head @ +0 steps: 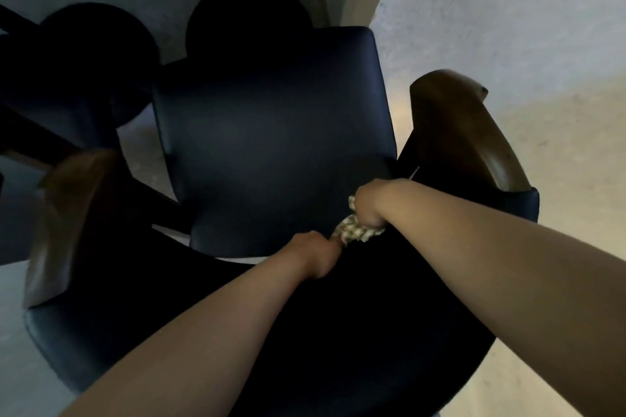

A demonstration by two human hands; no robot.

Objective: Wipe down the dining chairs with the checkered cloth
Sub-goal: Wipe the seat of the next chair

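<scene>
A dining chair with a dark blue padded seat (pixel 271 132) and a curved dark backrest fills the middle of the head view. Its two brown wooden armrests stand at the left (pixel 64 220) and at the right (pixel 464 132). The bunched checkered cloth (pixel 352 232) lies at the seat's rear edge, where seat and backrest meet. My right hand (pixel 371 203) grips the cloth from above. My left hand (pixel 316 256) pinches the cloth's near end. Most of the cloth is hidden under the hands.
Two dark round table bases (pixel 250 13) with black posts stand on the grey floor (pixel 508 27) beyond the chair. Open floor lies to the right of the chair. Dark table parts (pixel 30 132) crowd the left side.
</scene>
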